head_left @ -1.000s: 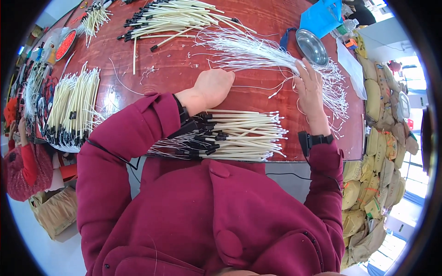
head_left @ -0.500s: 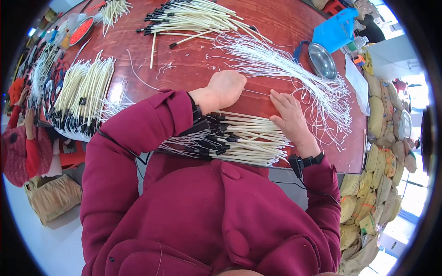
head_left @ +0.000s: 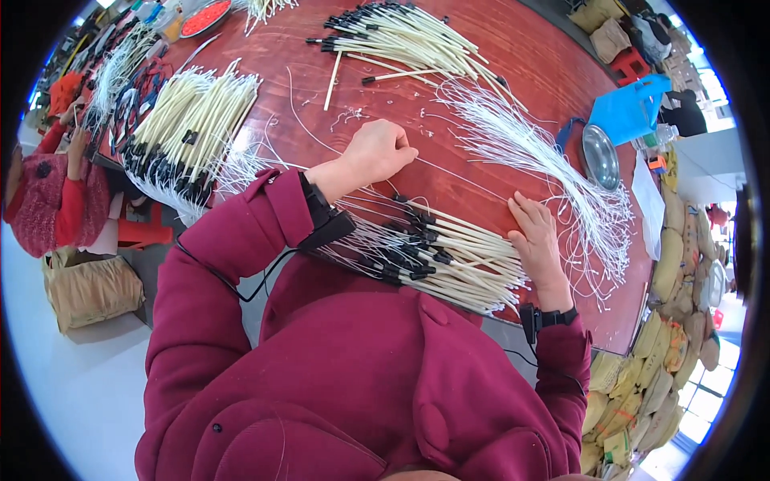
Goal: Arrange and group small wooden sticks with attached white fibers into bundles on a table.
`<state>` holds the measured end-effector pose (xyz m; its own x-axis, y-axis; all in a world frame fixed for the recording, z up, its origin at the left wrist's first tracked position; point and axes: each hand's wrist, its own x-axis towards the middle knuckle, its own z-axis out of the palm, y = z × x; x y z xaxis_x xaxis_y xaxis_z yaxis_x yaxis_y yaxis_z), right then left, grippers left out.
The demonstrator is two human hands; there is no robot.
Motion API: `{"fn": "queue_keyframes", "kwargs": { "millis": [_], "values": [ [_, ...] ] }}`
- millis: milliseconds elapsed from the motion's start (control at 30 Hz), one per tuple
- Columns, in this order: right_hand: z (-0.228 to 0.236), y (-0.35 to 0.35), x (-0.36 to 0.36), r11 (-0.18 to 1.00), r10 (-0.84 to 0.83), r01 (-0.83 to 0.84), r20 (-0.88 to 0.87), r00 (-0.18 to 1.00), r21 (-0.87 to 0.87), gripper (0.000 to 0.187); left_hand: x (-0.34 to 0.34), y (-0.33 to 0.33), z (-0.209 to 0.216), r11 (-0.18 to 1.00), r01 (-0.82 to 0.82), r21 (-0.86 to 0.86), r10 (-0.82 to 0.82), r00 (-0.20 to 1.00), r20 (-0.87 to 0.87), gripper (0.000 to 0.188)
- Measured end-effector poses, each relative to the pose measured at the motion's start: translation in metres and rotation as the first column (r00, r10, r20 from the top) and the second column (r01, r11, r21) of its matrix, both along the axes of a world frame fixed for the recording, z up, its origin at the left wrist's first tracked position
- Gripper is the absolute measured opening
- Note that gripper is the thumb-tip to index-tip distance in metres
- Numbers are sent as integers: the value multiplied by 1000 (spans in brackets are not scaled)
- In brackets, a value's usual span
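Note:
My left hand [head_left: 375, 152] is closed over the tabletop, gripping a thin white string [head_left: 459, 177]. From its fingers the string runs nearly straight to the fingertips of my right hand [head_left: 537, 240]. That hand lies flattened with fingers stretched and thumb apart; whether its fingertips pin the string is hidden. Just below both hands, along the near table edge, lies a bundle of cream sticks [head_left: 473, 248] with black end pieces and white strings trailing left. A spread bunch of loose white strings [head_left: 533, 144] lies beyond my right hand.
On the red table [head_left: 529, 48] are another pile of cream sticks [head_left: 409, 40] at the back and a stack [head_left: 196, 120] at left. A metal bowl [head_left: 601, 156] and a blue container [head_left: 631, 111] stand at right. A co-worker [head_left: 60, 188] sits at left; sacks [head_left: 666, 264] line the right.
My hands have moved farther apart, and a longer stretch of string shows between them. The whole view has shifted and tilted a little.

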<state>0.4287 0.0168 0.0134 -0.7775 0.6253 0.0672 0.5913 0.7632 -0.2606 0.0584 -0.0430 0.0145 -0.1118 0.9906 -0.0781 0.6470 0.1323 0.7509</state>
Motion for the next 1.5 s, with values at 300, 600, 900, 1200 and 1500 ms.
{"fn": "queue_keyframes", "kwargs": {
  "millis": [300, 600, 900, 1200, 1500],
  "values": [
    [2, 0, -2, 999, -22, 21, -15, 1000, -34, 55, -7, -14, -30, 999, -32, 38, 43, 947, -320, 25],
    [4, 0, -2, 998, -22, 20, -33, 999, -64, 53, -49, -7, -3, 984, 40, 172, 39, 902, -429, 16],
    [3, 3, -3, 996, -40, 35, -62, 997, -87, 57, -153, 20, -7, 930, 323, 178, -62, 614, -787, 30],
    [3, 2, -6, 995, -54, 46, -87, 995, -94, 52, -143, 51, 13, 804, 503, 319, -113, 655, -747, 21],
    [4, 0, -8, 994, -62, 53, -92, 994, -97, 46, -124, 95, 63, 670, 200, 715, -114, 979, -168, 17]
  ]
}}
